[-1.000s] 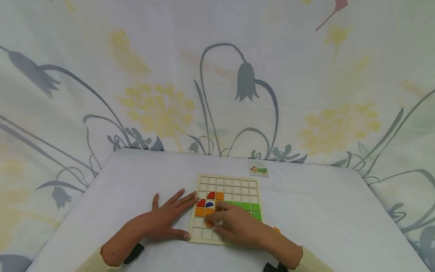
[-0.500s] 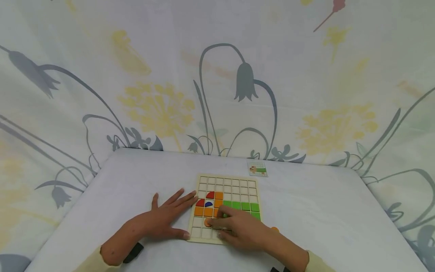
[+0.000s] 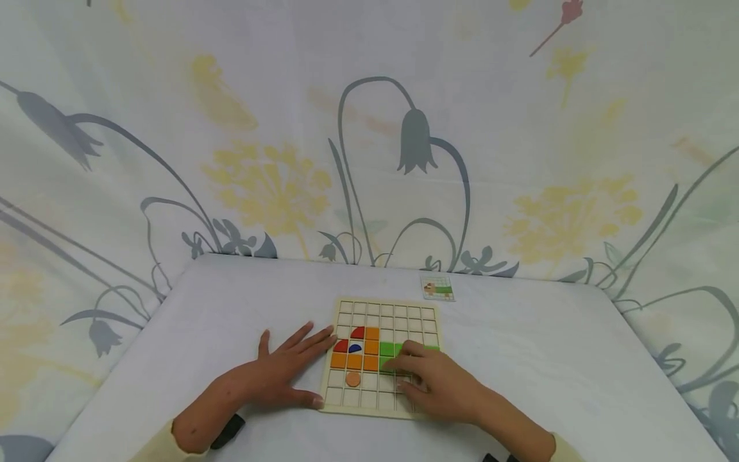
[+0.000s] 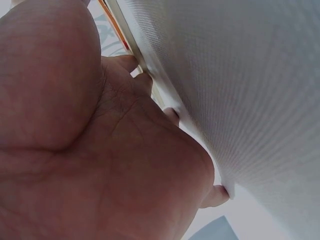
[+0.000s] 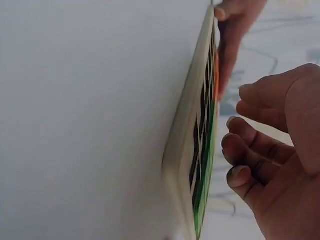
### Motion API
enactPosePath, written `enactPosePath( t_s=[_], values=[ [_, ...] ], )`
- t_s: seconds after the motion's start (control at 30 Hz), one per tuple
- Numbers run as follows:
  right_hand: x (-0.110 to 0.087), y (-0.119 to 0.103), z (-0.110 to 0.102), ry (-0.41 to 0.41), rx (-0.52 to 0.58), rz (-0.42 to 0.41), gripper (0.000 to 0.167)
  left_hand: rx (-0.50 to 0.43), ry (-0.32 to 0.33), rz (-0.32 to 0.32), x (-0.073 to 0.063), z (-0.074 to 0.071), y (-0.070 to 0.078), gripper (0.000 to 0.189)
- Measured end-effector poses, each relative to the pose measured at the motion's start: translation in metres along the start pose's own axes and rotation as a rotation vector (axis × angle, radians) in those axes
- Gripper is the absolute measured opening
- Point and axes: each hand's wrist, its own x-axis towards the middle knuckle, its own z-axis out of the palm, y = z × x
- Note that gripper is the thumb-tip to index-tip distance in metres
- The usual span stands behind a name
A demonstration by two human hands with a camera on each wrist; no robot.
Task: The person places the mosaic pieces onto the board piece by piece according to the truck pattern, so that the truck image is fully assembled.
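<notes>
A pale wooden grid board [image 3: 381, 414] lies on the table. Red, orange, green and blue-and-white pieces fill part of its squares. Below the orange row, an orange disc [image 3: 353, 379] sits in a square of its own. My left hand [image 3: 280, 375] is spread flat on the cloth, fingertips and thumb at the board's left edge; the left wrist view shows mostly its palm. Over the board's right side hovers my right hand [image 3: 444, 382], its fingers loosely bent with nothing between them, as the right wrist view shows. It covers part of the green pieces [image 3: 387, 350].
A small picture card [image 3: 437, 289] with a printed grid design lies behind the board. White cloth [image 3: 548, 340] covers the table, and a flower-patterned curtain [image 3: 369, 141] hangs at its far edge.
My right hand has let go of the orange disc, which stays in its square, and has moved right over the green pieces. The left hand has kept its place.
</notes>
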Motion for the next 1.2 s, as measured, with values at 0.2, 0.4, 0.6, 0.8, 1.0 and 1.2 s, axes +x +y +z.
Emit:
enactPosePath(
  t_s=[0.2,0.4,0.6,0.8,1.0,1.2],
  values=[
    [-0.045,0.026,-0.021,0.121,-0.016,0.041,0.019,0.011,0.001,-0.021,0.001,0.002,-0.001,0.105],
    [-0.084,0.049,-0.03,0.214,-0.056,0.047,0.021,0.002,0.002,-0.017,0.0,0.002,-0.001,0.104],
    [-0.099,0.058,-0.031,0.217,-0.012,0.019,0.031,0.001,0.002,-0.02,-0.001,0.001,-0.002,0.104],
    [-0.095,0.061,-0.028,0.168,0.044,0.002,0.027,-0.02,-0.001,-0.008,-0.002,-0.001,0.0,0.104],
    [-0.093,0.06,-0.03,0.14,0.069,0.054,0.024,-0.02,0.002,-0.01,-0.001,-0.002,0.002,0.103],
    [-0.093,0.058,-0.032,0.112,0.132,0.137,0.026,-0.022,0.0,-0.014,0.0,-0.001,0.003,0.103]
  ],
)
